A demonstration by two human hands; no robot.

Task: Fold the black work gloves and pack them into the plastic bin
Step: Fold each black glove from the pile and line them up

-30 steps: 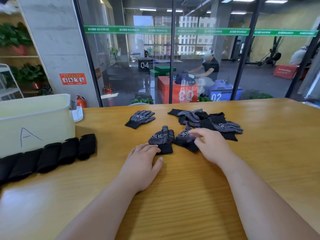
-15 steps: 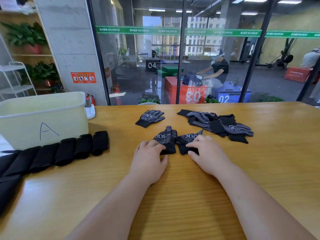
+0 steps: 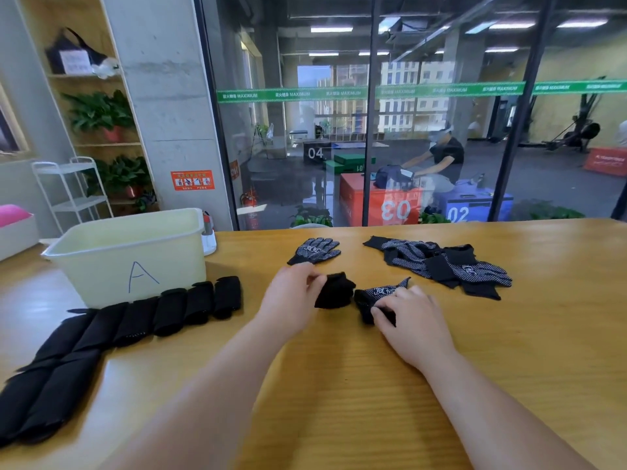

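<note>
Black folded gloves [image 3: 135,320] line the wooden worktop [image 3: 339,385] beside the plastic bin [image 3: 129,259], none visibly packed. Left hand [image 3: 295,293] grips a half-folded glove [image 3: 336,290]; right hand [image 3: 412,323] pinches a dotted glove [image 3: 380,295]. Several loose gloves [image 3: 441,266] lie beyond the hands, awaiting folding.

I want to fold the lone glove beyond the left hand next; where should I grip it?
Pinch its plain black cuff, coming from the near left with the left hand once free. The lone glove lies flat, fingers pointing far right, so the cuff is the nearest edge, beyond that hand.
</note>
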